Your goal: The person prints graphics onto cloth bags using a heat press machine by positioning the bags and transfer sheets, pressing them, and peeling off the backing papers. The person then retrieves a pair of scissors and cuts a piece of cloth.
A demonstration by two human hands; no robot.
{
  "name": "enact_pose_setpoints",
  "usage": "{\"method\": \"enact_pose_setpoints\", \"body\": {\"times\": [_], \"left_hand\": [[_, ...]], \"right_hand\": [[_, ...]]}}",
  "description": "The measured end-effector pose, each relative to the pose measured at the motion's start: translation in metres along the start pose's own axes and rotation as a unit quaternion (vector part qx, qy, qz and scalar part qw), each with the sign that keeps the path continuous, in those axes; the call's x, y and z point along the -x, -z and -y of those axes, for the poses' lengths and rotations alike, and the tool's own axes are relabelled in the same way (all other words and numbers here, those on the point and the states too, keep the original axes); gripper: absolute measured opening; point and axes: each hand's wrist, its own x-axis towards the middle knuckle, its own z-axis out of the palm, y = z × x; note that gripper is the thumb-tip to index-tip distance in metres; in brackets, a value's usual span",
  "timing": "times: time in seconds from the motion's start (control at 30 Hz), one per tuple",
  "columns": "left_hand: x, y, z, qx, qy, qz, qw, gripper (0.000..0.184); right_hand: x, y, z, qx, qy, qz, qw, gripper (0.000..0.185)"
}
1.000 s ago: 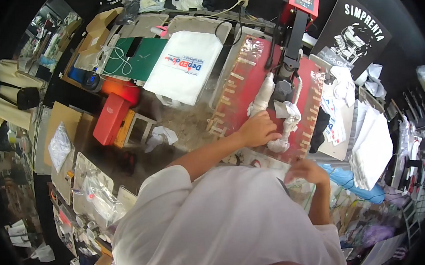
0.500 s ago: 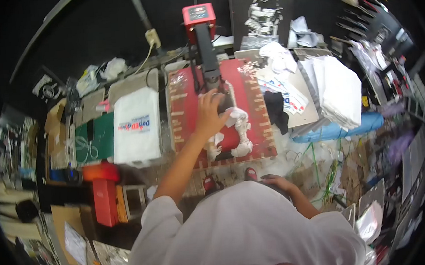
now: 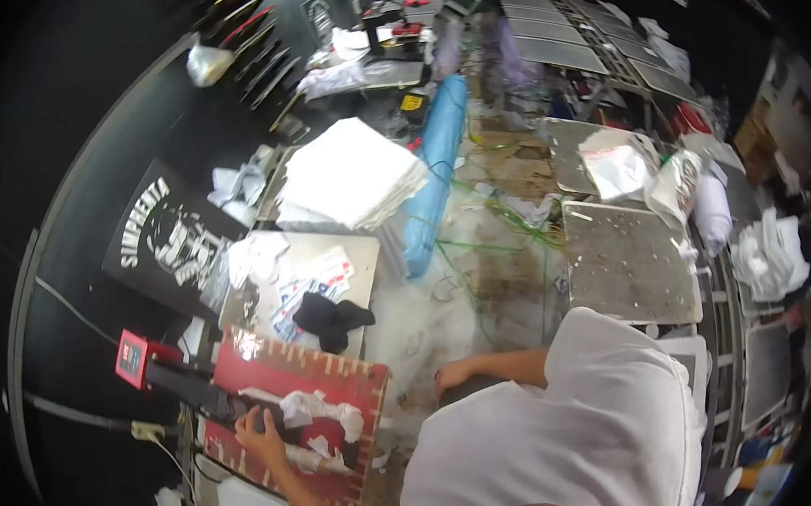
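At the lower left stands a heat press with a red control box [image 3: 132,359], a black arm [image 3: 189,390] and a red board [image 3: 354,398] edged with tan tape strips. My left hand [image 3: 263,440] rests on the dark part near the end of that arm, fingers spread and slightly bent. White cloth-wrapped parts [image 3: 318,410] of the press lie just beyond my fingers. My right hand [image 3: 454,375] lies on my dark-clothed leg, away from the press, with its fingers partly seen and apparently flat.
Beyond the press, a board [image 3: 361,256] carries printed pieces and a black cloth [image 3: 330,320]. A stack of white cloth [image 3: 348,174] stands farther back beside a long blue roll [image 3: 437,171]. Green cords [image 3: 517,231] trail over the floor. Grey boards [image 3: 632,261] line the right.
My view has swung to the right, so the press now appears at lower left and the aisle and right-hand boards show. My left hand stays on the press, my right on my leg.
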Motion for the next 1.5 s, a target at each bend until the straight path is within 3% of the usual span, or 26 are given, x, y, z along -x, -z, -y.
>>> {"method": "enact_pose_setpoints", "body": {"times": [0.07,0.17,0.23,0.27,0.33,0.4,0.43,0.53,0.7,0.77,0.9,0.97,1.07,1.2,1.27,1.3,1.37,1.4,1.47,1.5], "left_hand": [[0.002,-0.002,-0.006,-0.007,-0.003,0.005,1.0,0.025],[0.005,-0.006,-0.013,-0.043,-0.001,-0.061,0.997,0.02],[-0.008,-0.01,0.007,0.03,-0.065,-0.028,0.997,0.018],[-0.01,-0.018,0.017,0.052,-0.123,-0.07,0.989,0.017],[-0.008,-0.01,0.0,0.001,-0.118,-0.082,0.99,0.019],[-0.003,-0.012,0.003,-0.021,-0.052,-0.066,0.996,0.018],[-0.002,-0.012,0.002,-0.041,-0.038,-0.069,0.996,0.018],[0.001,-0.009,-0.007,-0.034,0.001,-0.067,0.997,0.017],[0.002,-0.006,-0.013,-0.02,0.023,-0.051,0.998,0.02],[0.004,-0.005,-0.012,-0.02,0.011,-0.057,0.998,0.02],[0.003,-0.002,-0.012,-0.007,-0.001,-0.045,0.999,0.021],[0.005,-0.002,-0.014,-0.006,0.002,-0.047,0.999,0.022],[0.005,0.001,-0.015,-0.015,-0.002,-0.037,0.999,0.023],[0.003,0.004,-0.021,-0.028,-0.016,-0.032,0.999,0.024],[0.007,-0.001,-0.027,-0.033,-0.005,-0.036,0.999,0.026],[0.008,-0.003,-0.03,-0.034,-0.004,-0.047,0.998,0.027],[0.007,-0.004,-0.031,-0.067,-0.003,-0.052,0.996,0.029],[0.005,-0.005,-0.03,-0.072,0.003,-0.049,0.996,0.029],[0.002,-0.007,-0.029,-0.079,0.015,-0.04,0.996,0.028],[0.001,-0.008,-0.029,-0.083,0.014,-0.04,0.996,0.027]], "right_hand": [[0.013,0.008,0.014,0.095,0.001,0.021,0.995,0.033],[0.039,0.015,0.03,0.021,-0.041,-0.006,0.999,0.027],[0.026,-0.004,-0.02,0.035,0.131,-0.046,0.99,0.028],[0.019,-0.013,-0.039,-0.016,0.088,-0.007,0.996,0.029],[0.056,0.024,0.023,-0.061,-0.042,0.05,0.996,0.04],[0.072,0.044,0.058,-0.119,-0.19,0.063,0.973,0.047],[0.074,0.041,0.051,-0.107,-0.134,0.077,0.982,0.046],[0.065,0.03,0.027,-0.067,-0.174,0.117,0.975,0.045],[0.083,0.054,0.065,-0.079,-0.125,0.077,0.986,0.05],[0.075,0.065,0.088,-0.128,-0.223,0.092,0.962,0.055],[0.06,0.077,0.106,-0.185,-0.221,0.065,0.955,0.059],[0.055,0.106,0.132,-0.02,-0.205,0.091,0.974,0.057],[0.038,0.152,0.114,-0.031,-0.187,0.111,0.975,0.051],[-0.003,0.209,0.066,-0.037,-0.161,-0.108,0.98,0.04],[-0.039,0.229,0.026,-0.214,-0.171,-0.208,0.939,0.036],[-0.058,0.239,0.006,-0.216,-0.168,-0.206,0.94,0.036],[-0.102,0.263,-0.036,-0.255,-0.178,-0.364,0.878,0.04],[-0.127,0.273,-0.057,-0.259,-0.177,-0.361,0.878,0.04],[-0.174,0.286,-0.093,-0.067,-0.268,-0.523,0.807,0.062],[-0.191,0.293,-0.094,-0.073,-0.268,-0.518,0.809,0.062]]}}
